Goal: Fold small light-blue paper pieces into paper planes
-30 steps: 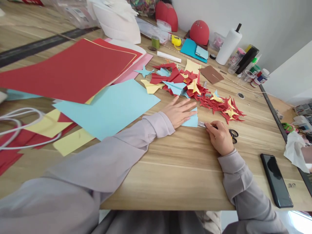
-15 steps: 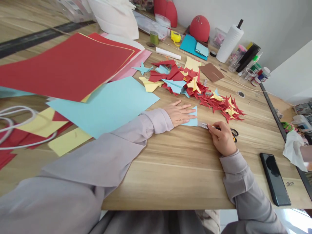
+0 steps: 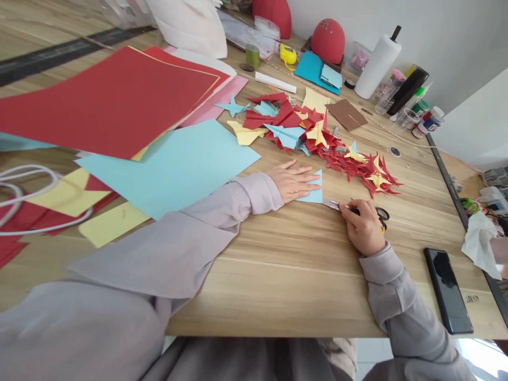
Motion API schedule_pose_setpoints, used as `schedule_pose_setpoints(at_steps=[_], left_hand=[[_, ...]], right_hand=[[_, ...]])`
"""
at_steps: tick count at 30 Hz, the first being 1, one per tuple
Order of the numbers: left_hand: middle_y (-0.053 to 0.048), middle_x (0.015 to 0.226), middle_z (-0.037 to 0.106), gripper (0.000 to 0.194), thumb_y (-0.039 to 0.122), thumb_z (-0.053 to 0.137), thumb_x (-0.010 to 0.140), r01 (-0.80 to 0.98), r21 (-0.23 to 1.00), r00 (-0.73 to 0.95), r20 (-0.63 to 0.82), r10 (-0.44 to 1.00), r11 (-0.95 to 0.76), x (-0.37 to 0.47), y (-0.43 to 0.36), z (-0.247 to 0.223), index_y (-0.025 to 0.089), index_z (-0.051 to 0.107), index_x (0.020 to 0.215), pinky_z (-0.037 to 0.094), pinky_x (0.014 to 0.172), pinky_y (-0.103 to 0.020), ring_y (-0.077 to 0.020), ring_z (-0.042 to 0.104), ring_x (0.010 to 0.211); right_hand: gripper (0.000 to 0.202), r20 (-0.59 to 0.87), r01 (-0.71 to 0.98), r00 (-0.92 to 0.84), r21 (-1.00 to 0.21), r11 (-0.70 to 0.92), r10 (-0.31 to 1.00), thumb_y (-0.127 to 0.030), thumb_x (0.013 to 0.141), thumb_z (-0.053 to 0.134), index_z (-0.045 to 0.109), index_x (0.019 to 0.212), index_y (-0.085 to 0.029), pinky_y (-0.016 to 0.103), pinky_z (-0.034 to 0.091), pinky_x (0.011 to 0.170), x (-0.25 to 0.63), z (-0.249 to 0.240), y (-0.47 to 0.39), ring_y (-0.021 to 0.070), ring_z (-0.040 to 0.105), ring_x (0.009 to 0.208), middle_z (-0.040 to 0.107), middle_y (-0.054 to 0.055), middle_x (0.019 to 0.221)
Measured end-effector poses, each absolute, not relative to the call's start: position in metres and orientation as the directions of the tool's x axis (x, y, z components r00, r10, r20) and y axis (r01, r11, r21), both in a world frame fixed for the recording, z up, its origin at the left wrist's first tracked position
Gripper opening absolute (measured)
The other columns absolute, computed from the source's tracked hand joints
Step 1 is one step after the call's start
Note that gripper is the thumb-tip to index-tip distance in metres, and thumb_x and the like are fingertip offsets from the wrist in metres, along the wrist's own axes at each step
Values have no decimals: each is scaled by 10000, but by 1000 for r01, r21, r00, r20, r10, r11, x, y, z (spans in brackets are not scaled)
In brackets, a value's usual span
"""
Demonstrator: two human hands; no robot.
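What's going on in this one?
A person sits at a wooden table, working with paper. Their left hand lies spread on a small light-blue piece of paper, partly covering it. Their right hand holds scissors, the tip pointing toward that piece; whether it touches is hard to tell. Beyond the hands lie red, yellow and blue folded paper shapes, and a phone lies near the right sleeve.

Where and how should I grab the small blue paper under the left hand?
Probably pinch the small blue paper at its far right corner, coming from the far right: the left hand covers its left part, and the metal tool in the right hand points at its near corner.
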State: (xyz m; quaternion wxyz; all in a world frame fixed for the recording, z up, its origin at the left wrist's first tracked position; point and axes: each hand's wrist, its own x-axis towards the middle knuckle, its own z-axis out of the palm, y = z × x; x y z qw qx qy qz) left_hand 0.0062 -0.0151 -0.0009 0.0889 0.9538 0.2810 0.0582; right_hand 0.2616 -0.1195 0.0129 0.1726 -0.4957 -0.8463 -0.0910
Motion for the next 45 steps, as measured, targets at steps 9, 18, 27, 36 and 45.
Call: schedule_pose_setpoints(at_steps=[9, 18, 27, 36, 45], left_hand=[[33, 1458, 289, 429, 371, 284, 917, 510, 217, 840, 80, 536, -832, 7, -11, -5, 377, 323, 1345, 41, 1077, -532, -220, 176, 1368], [41, 1452, 302, 413, 363, 215, 947, 497, 233, 835, 131, 534, -836, 4, -25, 8, 313, 350, 1335, 62, 1084, -507, -203, 198, 1355], [56, 1465, 263, 423, 394, 266, 921, 531, 240, 832, 37, 554, -813, 8, -16, 3, 375, 329, 1340, 34, 1079, -526, -209, 160, 1372], [44, 1450, 304, 449, 401, 231, 921, 528, 294, 819, 71, 569, -797, 8, -19, 9, 362, 283, 1366, 34, 1090, -477, -192, 182, 1367], [34, 1443, 322, 453, 371, 185, 931, 546, 291, 805, 75, 588, -785, 9, -17, 7, 309, 307, 1362, 36, 1097, -451, -157, 192, 1362]], right_hand=[[336, 362, 877, -445, -9, 480, 819, -144, 831, 465, 628, 1106, -248, 356, 432, 732, 263, 12, -123, 212, 472, 854, 528, 96, 939], [344, 355, 865, -461, -26, 501, 813, -159, 851, 450, 605, 1146, -244, 369, 437, 748, 255, 13, -119, 216, 475, 871, 536, 104, 928], [330, 349, 852, -483, -25, 523, 803, -156, 849, 452, 621, 1119, -240, 371, 443, 744, 255, 14, -124, 217, 481, 866, 546, 102, 927], [298, 398, 860, -445, -60, 507, 802, -191, 851, 466, 633, 1093, -234, 357, 442, 732, 258, 13, -122, 208, 493, 844, 552, 97, 915], [287, 399, 863, -461, -7, 505, 793, -197, 863, 462, 629, 1096, -217, 351, 434, 732, 245, 16, -119, 210, 493, 859, 561, 104, 922]])
